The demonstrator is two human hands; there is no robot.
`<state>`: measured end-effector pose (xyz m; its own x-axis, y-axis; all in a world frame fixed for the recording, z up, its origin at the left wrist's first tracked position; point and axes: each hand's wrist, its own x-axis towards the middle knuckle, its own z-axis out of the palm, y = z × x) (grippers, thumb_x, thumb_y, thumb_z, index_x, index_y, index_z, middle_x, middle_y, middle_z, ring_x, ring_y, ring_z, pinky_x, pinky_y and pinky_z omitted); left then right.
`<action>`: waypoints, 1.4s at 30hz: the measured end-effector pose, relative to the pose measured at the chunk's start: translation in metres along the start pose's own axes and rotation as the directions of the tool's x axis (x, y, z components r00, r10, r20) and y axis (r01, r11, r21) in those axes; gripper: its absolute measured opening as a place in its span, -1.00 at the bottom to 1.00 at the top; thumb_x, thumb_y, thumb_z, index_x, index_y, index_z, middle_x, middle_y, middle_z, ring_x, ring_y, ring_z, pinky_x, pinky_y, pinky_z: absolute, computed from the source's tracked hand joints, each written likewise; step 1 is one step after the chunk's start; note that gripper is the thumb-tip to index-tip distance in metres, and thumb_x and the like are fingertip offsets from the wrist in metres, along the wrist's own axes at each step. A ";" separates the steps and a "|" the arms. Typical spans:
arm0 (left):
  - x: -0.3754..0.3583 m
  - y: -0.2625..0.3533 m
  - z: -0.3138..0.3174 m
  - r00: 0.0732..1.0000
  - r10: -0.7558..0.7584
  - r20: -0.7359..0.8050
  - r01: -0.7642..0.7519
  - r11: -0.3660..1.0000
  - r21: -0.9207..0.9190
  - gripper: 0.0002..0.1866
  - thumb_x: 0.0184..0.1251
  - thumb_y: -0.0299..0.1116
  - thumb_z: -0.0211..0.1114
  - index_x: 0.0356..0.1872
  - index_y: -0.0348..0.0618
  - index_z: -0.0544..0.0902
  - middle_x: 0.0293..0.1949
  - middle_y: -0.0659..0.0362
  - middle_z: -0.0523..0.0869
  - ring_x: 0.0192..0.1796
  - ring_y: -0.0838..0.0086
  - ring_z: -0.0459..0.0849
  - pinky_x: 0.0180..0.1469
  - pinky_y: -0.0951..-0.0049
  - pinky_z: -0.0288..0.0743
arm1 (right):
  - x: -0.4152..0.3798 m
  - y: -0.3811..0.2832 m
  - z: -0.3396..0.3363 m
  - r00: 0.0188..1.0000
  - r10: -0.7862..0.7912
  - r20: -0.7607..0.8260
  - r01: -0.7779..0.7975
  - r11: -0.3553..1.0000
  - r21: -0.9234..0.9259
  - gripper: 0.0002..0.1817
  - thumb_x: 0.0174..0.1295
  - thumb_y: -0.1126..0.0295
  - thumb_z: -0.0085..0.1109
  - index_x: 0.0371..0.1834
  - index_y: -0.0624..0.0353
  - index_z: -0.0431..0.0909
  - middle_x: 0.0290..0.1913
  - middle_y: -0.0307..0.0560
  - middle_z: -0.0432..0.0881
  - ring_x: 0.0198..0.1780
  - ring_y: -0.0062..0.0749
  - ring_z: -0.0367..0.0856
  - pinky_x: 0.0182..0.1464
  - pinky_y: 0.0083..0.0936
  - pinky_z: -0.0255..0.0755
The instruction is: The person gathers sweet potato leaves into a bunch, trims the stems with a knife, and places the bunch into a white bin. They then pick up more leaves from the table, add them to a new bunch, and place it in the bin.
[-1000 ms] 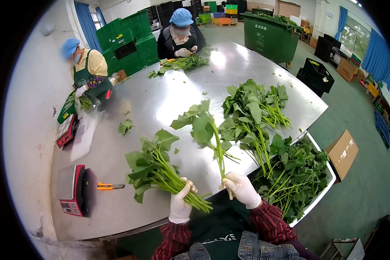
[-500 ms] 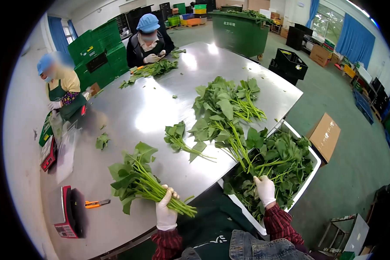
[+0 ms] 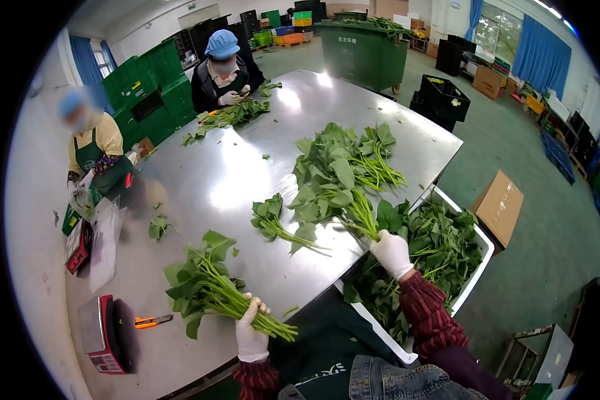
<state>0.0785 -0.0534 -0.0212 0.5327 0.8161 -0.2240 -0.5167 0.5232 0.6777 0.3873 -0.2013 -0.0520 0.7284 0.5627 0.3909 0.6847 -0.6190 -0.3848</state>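
Observation:
My left hand (image 3: 253,331), in a white glove, is closed round the stems of a leafy green bunch (image 3: 210,283) over the metal table (image 3: 180,247). My right hand (image 3: 392,255), gloved too, is closed on the stem ends of greens (image 3: 359,212) at the table's corner, beside the white crate (image 3: 477,280) full of leafy stems. A larger pile of greens (image 3: 333,157) lies just beyond it. Between my hands, further in, rests a small bunch (image 3: 269,217).
A red scale (image 3: 100,333) and an orange cutter (image 3: 153,321) lie at the left. Two co-workers (image 3: 225,73) (image 3: 93,143) stand across the table. A cardboard box (image 3: 499,208) is right of the crate; black crates (image 3: 441,99) and a green bin (image 3: 363,57) stand behind.
My right hand has moved from the crate up and left to the table's corner and taken hold of stems there. My left hand, with its bunch, has shifted slightly left and down.

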 end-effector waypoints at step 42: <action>0.068 -0.028 0.060 0.992 0.111 0.052 -0.117 0.984 0.131 -0.77 0.11 -0.61 0.30 -0.20 -0.21 0.53 -0.28 0.24 0.60 -0.29 0.52 0.59 -0.22 0.53 0.49 | -0.053 -0.138 0.006 0.803 -0.555 -0.215 0.595 0.750 0.289 -0.90 0.05 0.52 0.13 -0.46 0.15 0.39 -0.68 -0.08 0.31 -0.63 -0.17 0.42 -0.59 -0.30 0.29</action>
<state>0.1700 -0.0272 -0.0135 0.5059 0.8554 -0.1109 -0.4833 0.3876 0.7850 0.2546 -0.1424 -0.0245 0.1996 0.6778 0.7076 0.9543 0.0293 -0.2973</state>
